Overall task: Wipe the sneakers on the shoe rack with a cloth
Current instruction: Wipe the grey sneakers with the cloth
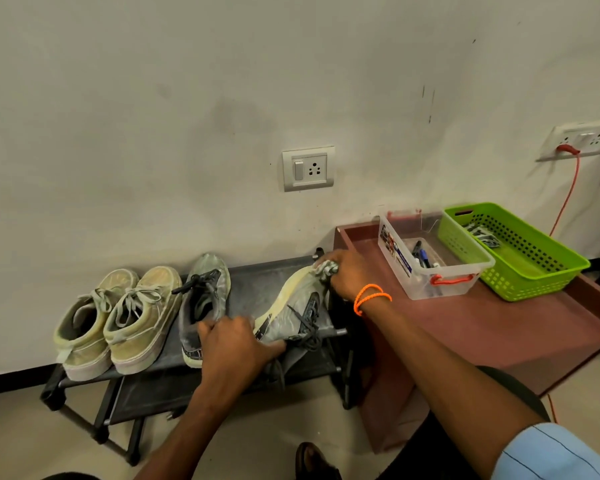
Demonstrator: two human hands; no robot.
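we see even, rather dim indoor light on the off-white painted wall point(153, 98), soft shadows, no glare, and wide-angle bending at the edges.

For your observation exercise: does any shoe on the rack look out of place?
Yes. One grey sneaker lies tipped on its side, sole showing, held between both hands; its mate and the beige pair stand upright.
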